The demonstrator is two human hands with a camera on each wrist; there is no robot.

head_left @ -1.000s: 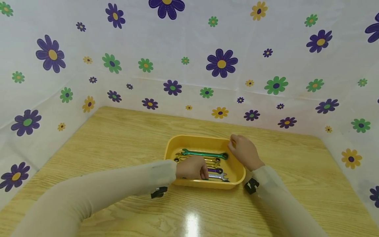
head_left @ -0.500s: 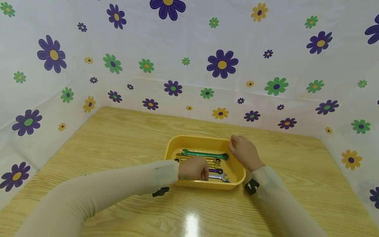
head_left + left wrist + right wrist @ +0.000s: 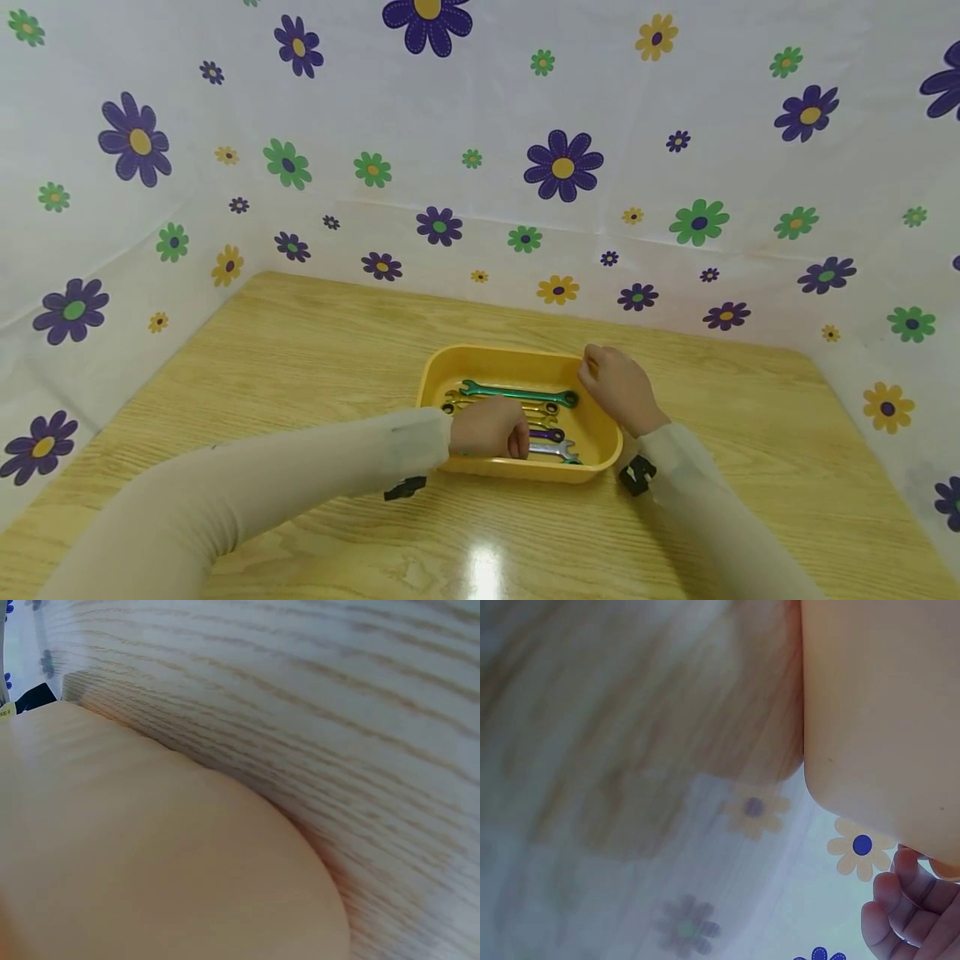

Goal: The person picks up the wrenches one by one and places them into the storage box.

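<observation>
In the head view a yellow plastic tray stands on the table with several combination wrenches lying crosswise in it. A green wrench lies farthest back, then gold wrenches, a purple wrench and a silver wrench. My left hand reaches over the left rim, fingers curled down by the front wall around a teal wrench; its middle is hidden by the hand. My right hand grips the rim at the far right corner; its curled fingers show at the tray's edge in the right wrist view.
The wood-grain table surrounds the tray. A white flowered cloth stands behind and along both sides. Black wrist mounts sit at both sleeves. The tray's outer wall fills much of the left wrist view.
My left hand has shifted slightly right within the tray, and the teal wrench's right end now shows more by the front wall. The right hand stays on the rim.
</observation>
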